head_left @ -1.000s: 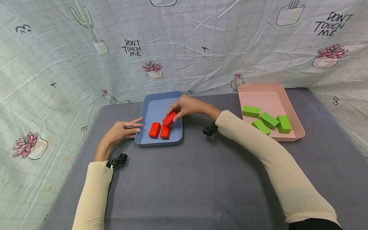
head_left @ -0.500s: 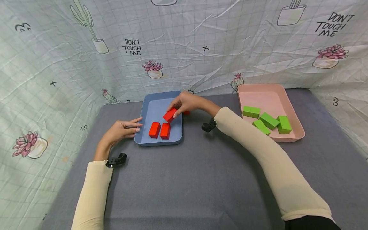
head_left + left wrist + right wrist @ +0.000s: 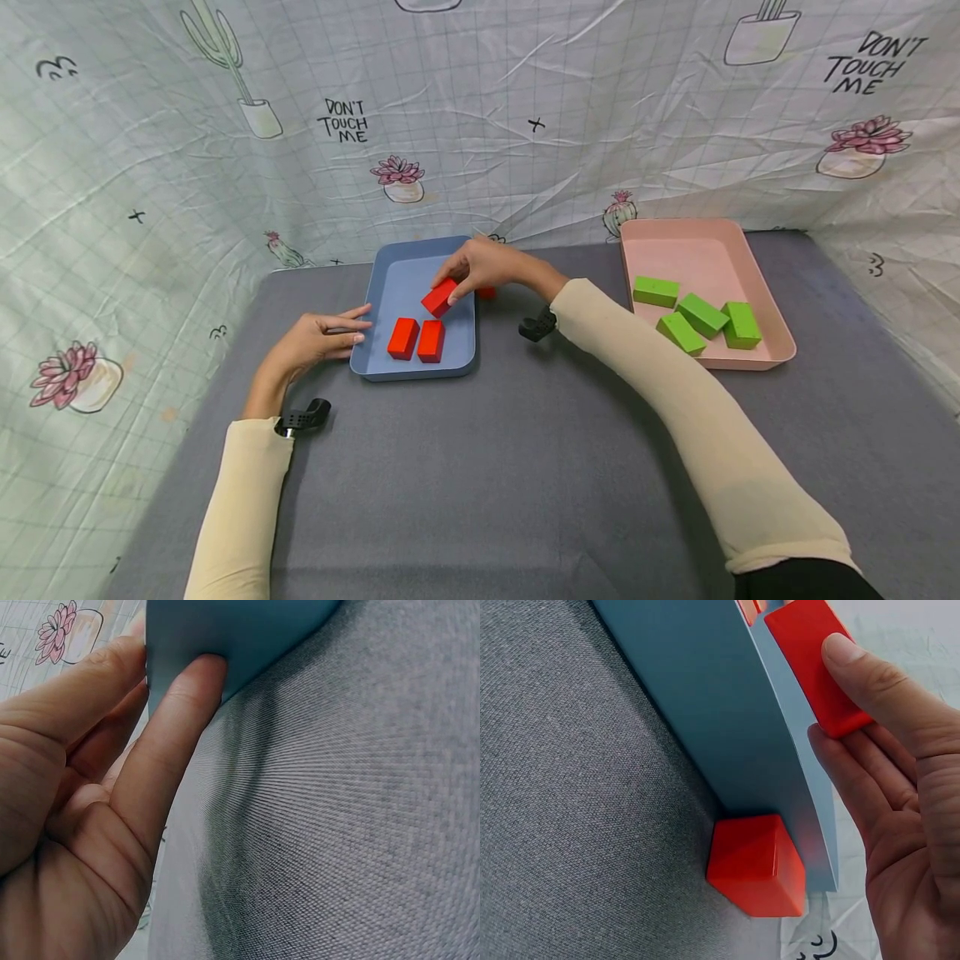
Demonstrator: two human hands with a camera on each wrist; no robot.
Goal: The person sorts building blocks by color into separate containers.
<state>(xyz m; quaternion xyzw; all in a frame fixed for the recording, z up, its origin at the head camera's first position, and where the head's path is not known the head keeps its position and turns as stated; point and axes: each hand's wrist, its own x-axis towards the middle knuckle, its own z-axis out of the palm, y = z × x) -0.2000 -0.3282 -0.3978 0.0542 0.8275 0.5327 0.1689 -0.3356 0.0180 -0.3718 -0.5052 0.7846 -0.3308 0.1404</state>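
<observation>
In the head view my right hand (image 3: pixel 483 265) pinches a red block (image 3: pixel 438 297) between thumb and fingers, over the right side of the blue tray (image 3: pixel 397 258). Two more red blocks, a left one (image 3: pixel 403 339) and a right one (image 3: pixel 431 342), lie side by side in the tray's near half. The right wrist view shows another red block (image 3: pixel 754 862) on the cloth, against the tray's outer wall. My left hand (image 3: pixel 318 342) touches the tray's left side with fingers extended; in the left wrist view a fingertip (image 3: pixel 204 675) rests on the blue wall.
A pink tray (image 3: pixel 690 242) stands at the back right with several green blocks (image 3: pixel 702 315) in it, partly behind the right sleeve. The grey cloth table (image 3: pixel 480 467) meets a printed curtain (image 3: pixel 480 108) at the back and sides.
The held red block has risen off the right block in the tray and shifted slightly up. The block outside the tray has come into sight behind my right hand. My left hand stays put.
</observation>
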